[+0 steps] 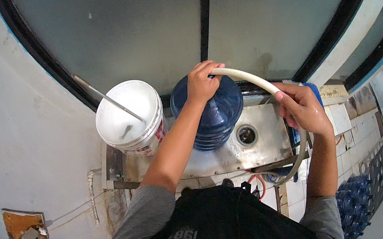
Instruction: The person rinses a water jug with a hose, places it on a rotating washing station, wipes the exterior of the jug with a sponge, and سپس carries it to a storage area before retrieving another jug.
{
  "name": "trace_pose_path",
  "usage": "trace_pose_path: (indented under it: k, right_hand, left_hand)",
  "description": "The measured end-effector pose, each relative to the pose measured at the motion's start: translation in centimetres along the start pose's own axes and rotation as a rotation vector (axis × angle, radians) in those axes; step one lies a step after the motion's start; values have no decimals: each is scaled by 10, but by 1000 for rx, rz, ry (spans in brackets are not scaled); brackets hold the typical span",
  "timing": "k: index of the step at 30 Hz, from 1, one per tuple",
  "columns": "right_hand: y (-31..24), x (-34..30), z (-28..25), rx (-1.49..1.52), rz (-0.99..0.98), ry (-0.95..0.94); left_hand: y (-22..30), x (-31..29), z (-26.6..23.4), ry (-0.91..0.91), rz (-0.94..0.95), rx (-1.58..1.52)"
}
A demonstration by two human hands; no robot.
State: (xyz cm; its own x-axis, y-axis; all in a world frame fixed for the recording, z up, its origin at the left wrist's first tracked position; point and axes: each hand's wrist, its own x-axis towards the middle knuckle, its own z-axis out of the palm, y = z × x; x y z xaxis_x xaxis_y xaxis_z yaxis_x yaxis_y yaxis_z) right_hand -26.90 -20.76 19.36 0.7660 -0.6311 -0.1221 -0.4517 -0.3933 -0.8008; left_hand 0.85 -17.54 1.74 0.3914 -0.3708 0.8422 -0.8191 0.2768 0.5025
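Head view: holds a cream-coloured hose (250,77) in both hands. With the left hand (202,83), reaches over the top of a blue translucent water jug (218,113), with fingers clamped on the hose near its end. Cannot make out the hose's tip behind those fingers, nor its exact relation to the jug's mouth. With the right hand (305,108), grips the hose farther along, right of the jug, with thumb and fingers clamped on it. Shows the hose arching between the hands and curving down below the right one.

Shows the jug on a stainless steel sink (198,166), left of its round drain (247,135). Shows, just left of the jug, a white plastic bucket (132,147) with a slim metal rod (105,98) leaning inside. Wears a black apron (218,229) over grey sleeves (142,213). Includes frosted window panes (139,33) behind and, at lower right, more blue jugs (357,206) grouped together.
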Motion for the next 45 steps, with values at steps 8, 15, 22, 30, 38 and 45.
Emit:
trace_pose_path:
  k: [8, 15, 22, 30, 38, 45]
  right_hand:
    - [284, -43, 74, 854, -17, 370]
    - [663, -296, 262, -174, 652, 551]
    - [647, -317, 329, -148, 557, -153]
    - [644, -163, 264, -97, 768, -296]
    - [659, -147, 264, 91, 1020, 16]
    - [642, -198, 289, -41, 469, -197]
  left_hand:
    - [4, -1, 8, 51, 44, 72]
    - [7, -5, 22, 60, -19, 8]
    - [7, -3, 6, 37, 15, 105]
    - [5, -2, 12, 59, 45, 79]
    - [8, -2, 14, 54, 21, 66]
    - [5, -7, 6, 77, 19, 82]
